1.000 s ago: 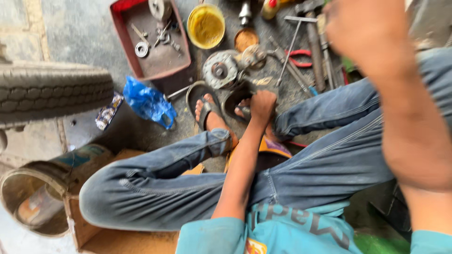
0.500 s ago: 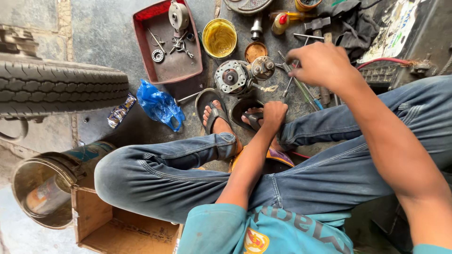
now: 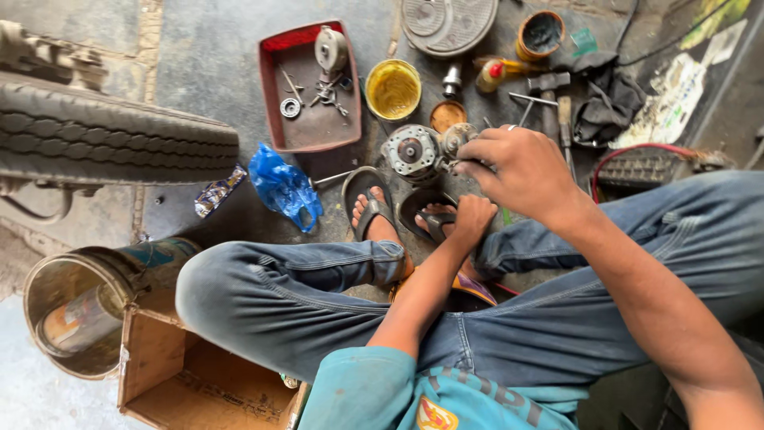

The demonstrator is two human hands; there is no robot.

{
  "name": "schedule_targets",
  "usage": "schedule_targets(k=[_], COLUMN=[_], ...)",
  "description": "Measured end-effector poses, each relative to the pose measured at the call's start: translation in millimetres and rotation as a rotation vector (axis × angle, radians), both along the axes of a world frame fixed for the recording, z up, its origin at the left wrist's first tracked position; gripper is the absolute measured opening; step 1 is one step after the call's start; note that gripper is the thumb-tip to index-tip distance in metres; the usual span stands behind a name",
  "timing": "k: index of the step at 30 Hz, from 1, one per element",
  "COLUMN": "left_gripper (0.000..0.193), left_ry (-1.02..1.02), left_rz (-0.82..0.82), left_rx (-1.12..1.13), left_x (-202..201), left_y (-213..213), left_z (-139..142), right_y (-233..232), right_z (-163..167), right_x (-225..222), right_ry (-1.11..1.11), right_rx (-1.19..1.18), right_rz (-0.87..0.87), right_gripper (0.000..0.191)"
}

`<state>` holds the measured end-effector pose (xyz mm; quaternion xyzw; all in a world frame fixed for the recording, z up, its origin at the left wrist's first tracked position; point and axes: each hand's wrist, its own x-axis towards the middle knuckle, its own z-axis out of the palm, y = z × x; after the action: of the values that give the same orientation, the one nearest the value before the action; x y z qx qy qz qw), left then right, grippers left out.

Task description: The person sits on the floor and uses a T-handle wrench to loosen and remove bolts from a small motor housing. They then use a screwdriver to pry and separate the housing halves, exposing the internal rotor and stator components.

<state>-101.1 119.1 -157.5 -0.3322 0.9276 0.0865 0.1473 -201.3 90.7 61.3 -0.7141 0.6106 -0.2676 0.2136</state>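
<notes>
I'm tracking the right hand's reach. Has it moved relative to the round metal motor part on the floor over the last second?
Yes. The right hand has come down from the tools beyond onto the round metal motor part, now gripping its right end.

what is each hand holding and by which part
The right hand closes its fingers on the small end of the round metal motor part. The left hand rests by the sandalled foot, holding nothing visible.
</notes>
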Motion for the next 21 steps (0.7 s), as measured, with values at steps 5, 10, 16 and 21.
schedule_targets(k=[5,10,16,21], left_gripper=[0.019,0.018,0.019,0.016], left_ry=[0.048,-0.004,0.063,0.3], left_rz=[0.019,0.015,0.01,0.03], left_rx=[0.041,0.048,0.093,0.027], left_x=[2.8,-0.5,-2.6,-2.5], left_y=[-1.7,-2.2,-2.9,-8.4], left_z=[-0.7,-3.4,0.8,5.4], right_y=[-13.2,-26.0,-36.1,-42.2], right_z=[-15.7,-23.7,-19.5,-20.5], right_x=[-2.9,-2.5,-4.3,-3.7], right_ry=[-0.074,-0.096,-0.111,-0.238], right_rx=[-0.042,0.107,0.233,0.327], right_rz=[-0.057,-0.243,-0.285,-0.298], right_gripper=[0.017,0.022,0.024,0.022])
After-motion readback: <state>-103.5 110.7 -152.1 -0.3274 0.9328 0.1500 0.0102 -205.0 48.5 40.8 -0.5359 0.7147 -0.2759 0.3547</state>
